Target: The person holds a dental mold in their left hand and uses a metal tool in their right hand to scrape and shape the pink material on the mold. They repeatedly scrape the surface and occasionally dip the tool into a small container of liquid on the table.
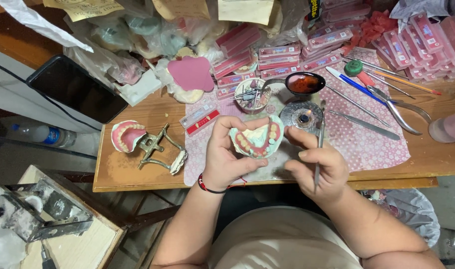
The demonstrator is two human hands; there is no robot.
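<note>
Left hand grasps a denture model with wax rim and set teeth, held above the worktop's front edge. Right hand pinches a slender metal wax instrument just beside it; burner behind.

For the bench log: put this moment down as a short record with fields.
left hand: left hand holds a dental cast with teeth set in pink wax, grip closed around its left side
right hand: right hand holds a thin metal instrument upright, fingertips touching the cast's right edge
behind the hands: small burner with a flame, spoon of red wax
left on the table: metal articulator with another cast
surface: wooden table
</note>
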